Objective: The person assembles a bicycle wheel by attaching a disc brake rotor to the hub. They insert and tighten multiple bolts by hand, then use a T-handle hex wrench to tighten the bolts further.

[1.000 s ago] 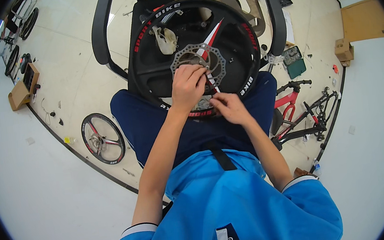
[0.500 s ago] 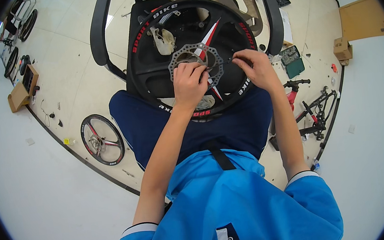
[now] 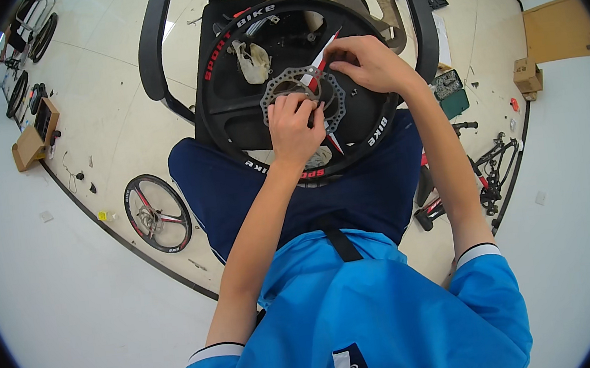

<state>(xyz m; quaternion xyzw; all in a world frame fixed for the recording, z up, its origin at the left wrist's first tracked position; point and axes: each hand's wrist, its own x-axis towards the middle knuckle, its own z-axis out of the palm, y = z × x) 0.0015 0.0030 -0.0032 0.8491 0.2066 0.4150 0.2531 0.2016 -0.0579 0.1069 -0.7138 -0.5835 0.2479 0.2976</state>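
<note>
A black bicycle wheel with broad spokes, one of them red and white, lies flat across a black chair seat and my thighs. A silver brake disc with a scalloped edge sits at its hub. My left hand rests over the disc's lower part, fingers bent together at the hub; whatever they pinch is hidden. Just above the disc's right side, my right hand has its thumb and fingers closed beside the red and white spoke. Anything in that pinch is too small to make out. A crumpled whitish glove or cloth shows between the spokes.
Chair armrests flank the wheel. A greyish metal frame part stands behind it. A second wheel lies on the floor at left. Bicycle frame parts, a green case and a cardboard box are at right.
My right hand has moved up and left, from the wheel's right side, where it pinched a thin dark tool, to the red and white spoke. My left hand stays at the hub.
</note>
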